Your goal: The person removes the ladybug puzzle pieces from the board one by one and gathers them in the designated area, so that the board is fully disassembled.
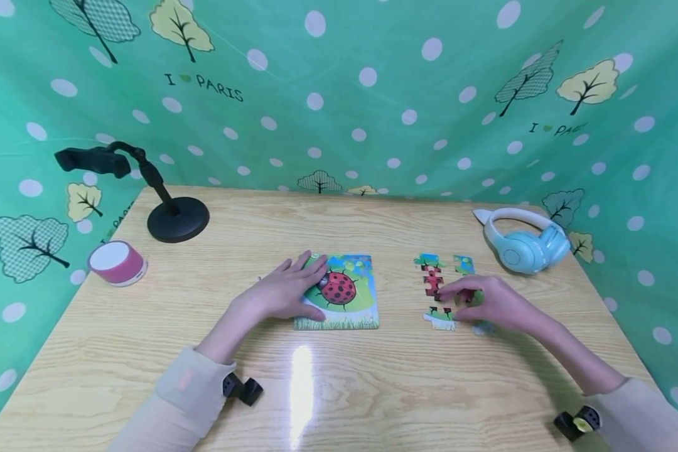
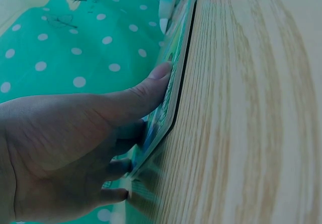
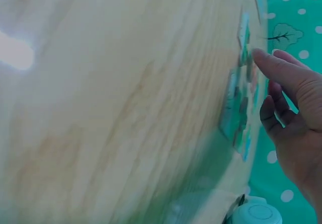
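Flat on the table lies a square ladybug puzzle board (image 1: pixel 347 289), a red spotted beetle on green grass. Spread over its left side, my left hand (image 1: pixel 285 289) rests with straight fingers, and the thumb (image 2: pixel 160 72) lies along the near edge. To the right of the board are several loose jigsaw pieces, among them a red column (image 1: pixel 432 282) and a grass piece (image 1: pixel 441 319). Over these pieces is my right hand (image 1: pixel 494 303), its index finger and thumb apart and the index fingertip at the red column. The hand partly hides the pieces on the right.
Light blue headphones (image 1: pixel 522 250) with cat ears stand at the back right. At the back left are a black stand (image 1: pixel 176 220) with a bent neck and a pink and white cylinder (image 1: pixel 117 263). A green patterned cloth (image 1: pixel 339 113) hangs behind the table.
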A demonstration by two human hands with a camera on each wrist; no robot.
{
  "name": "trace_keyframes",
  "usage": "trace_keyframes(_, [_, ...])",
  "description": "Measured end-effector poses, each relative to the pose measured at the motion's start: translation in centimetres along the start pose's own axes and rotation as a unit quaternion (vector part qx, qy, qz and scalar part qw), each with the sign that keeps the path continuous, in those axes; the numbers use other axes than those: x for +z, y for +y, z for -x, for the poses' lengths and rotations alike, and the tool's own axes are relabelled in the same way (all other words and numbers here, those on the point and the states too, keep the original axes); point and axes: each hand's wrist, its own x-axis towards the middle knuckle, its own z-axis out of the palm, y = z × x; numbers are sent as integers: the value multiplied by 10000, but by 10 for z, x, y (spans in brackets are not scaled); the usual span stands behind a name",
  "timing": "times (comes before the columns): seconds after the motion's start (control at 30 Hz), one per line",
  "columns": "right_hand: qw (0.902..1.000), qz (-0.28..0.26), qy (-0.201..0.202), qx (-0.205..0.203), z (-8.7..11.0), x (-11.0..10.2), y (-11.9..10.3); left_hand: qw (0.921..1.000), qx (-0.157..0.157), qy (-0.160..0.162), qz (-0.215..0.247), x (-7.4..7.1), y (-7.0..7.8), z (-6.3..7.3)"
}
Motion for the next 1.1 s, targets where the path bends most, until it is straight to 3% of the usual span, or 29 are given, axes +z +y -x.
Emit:
trace_keyframes(0.37, [9966,-476,670,-114,-38,-4,-27,9999,27,113,115,1,0,0])
trace_keyframes(0.67, [9908,-957,929,-239,-78,1,-64,9998,-59,168,135,0,3,-3])
trace_keyframes(0.83, [9849,-1342,1053,-306,-92,9,-81,9996,56,217,146,1,2,-2])
trace_keyframes(1.1, [9748,-1861,1214,-217,-111,26,-95,9975,168,618,-303,6,2,7])
